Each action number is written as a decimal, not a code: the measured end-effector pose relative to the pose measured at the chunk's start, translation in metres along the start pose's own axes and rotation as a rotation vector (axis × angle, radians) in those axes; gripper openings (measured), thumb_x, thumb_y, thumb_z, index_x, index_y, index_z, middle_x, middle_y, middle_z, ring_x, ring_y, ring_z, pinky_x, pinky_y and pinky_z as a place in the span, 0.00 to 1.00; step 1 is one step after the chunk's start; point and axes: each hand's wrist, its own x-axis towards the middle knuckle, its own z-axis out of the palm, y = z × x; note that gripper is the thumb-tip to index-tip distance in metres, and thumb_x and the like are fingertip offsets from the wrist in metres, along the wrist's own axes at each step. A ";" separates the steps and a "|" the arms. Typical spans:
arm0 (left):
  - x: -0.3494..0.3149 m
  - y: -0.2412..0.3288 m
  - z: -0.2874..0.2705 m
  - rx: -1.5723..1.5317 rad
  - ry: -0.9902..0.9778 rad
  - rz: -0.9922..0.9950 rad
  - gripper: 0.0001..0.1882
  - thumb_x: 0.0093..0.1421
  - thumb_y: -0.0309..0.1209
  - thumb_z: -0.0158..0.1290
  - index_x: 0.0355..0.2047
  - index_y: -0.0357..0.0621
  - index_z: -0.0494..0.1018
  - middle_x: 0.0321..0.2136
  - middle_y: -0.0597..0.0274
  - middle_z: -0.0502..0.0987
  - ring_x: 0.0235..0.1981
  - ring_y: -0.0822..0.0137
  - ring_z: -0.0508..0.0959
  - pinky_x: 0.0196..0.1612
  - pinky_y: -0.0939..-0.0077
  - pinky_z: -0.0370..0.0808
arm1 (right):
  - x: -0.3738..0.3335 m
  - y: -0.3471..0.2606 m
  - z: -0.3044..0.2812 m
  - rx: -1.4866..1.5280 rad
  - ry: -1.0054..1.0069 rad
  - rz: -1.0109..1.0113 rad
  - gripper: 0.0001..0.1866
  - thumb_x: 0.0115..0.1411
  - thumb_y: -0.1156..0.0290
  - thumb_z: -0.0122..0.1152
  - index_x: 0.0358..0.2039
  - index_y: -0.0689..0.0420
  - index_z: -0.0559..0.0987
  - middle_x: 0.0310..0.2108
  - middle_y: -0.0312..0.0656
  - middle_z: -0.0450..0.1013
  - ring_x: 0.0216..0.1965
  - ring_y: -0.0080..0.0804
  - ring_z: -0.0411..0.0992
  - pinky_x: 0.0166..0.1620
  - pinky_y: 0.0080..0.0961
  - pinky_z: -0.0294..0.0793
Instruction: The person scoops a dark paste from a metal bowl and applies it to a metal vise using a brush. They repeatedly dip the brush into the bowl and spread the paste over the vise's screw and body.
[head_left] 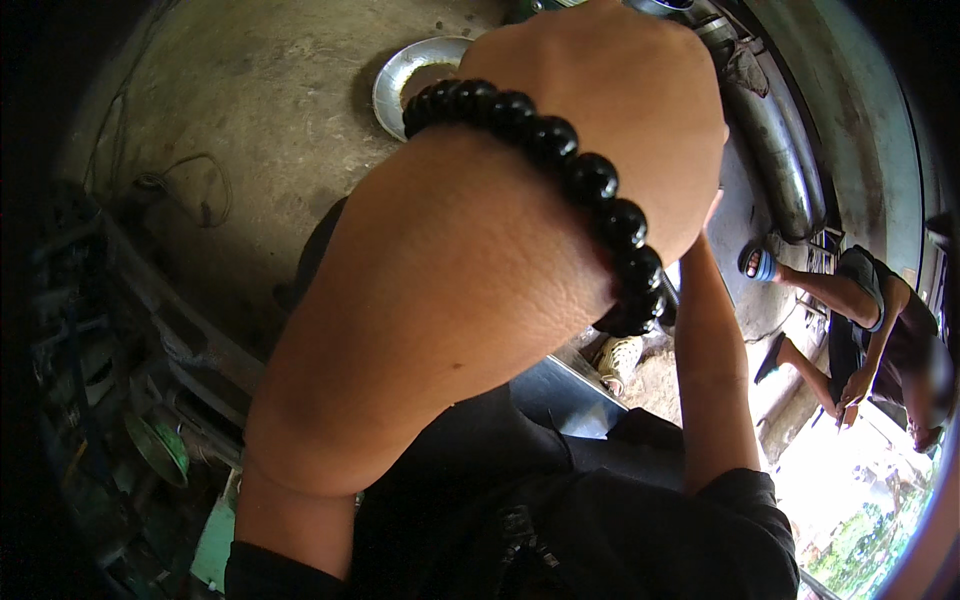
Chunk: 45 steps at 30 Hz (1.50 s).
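Observation:
My left hand [600, 110] is raised close to the camera, its back toward me, and covers much of the middle. Its fingers point away and are hidden, so what they hold or touch cannot be seen. A bracelet of large black beads [592, 178] circles that wrist. My right forearm rises from the lower right, and only a sliver of my right hand [712, 212] shows behind the left one. Whatever it grips is out of sight. Beside the hands, on the right, is a dark grey flat surface [742, 215].
A round metal pan [390, 95] sits on the stained concrete floor [270, 100]. At the right stand a long metal cylinder [780, 150] and another person [870, 310] in sandals. A light shoe [620, 358] shows below my hands. Dark racks and clutter [170, 340] line the left.

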 end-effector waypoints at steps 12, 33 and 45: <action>0.021 0.005 -0.009 0.067 -0.003 0.093 0.20 0.64 0.34 0.54 0.53 0.37 0.73 0.45 0.52 0.79 0.47 0.56 0.77 0.51 0.71 0.74 | -0.159 -0.051 -0.025 0.081 -0.291 0.259 0.12 0.53 0.67 0.63 0.25 0.64 0.77 0.20 0.50 0.75 0.23 0.40 0.73 0.32 0.36 0.73; 0.089 0.025 -0.008 0.381 -0.049 0.191 0.21 0.63 0.36 0.56 0.53 0.37 0.73 0.45 0.49 0.78 0.46 0.57 0.78 0.49 0.70 0.74 | -0.165 -0.038 -0.019 0.141 -0.168 0.126 0.10 0.57 0.68 0.62 0.25 0.62 0.76 0.19 0.53 0.75 0.22 0.45 0.77 0.30 0.37 0.74; 0.092 0.031 0.011 0.285 -0.042 0.184 0.23 0.63 0.37 0.56 0.54 0.37 0.72 0.45 0.48 0.78 0.46 0.58 0.78 0.49 0.70 0.74 | -0.206 0.043 -0.088 0.090 -0.063 0.382 0.11 0.58 0.66 0.66 0.31 0.60 0.78 0.24 0.42 0.76 0.26 0.25 0.72 0.34 0.27 0.73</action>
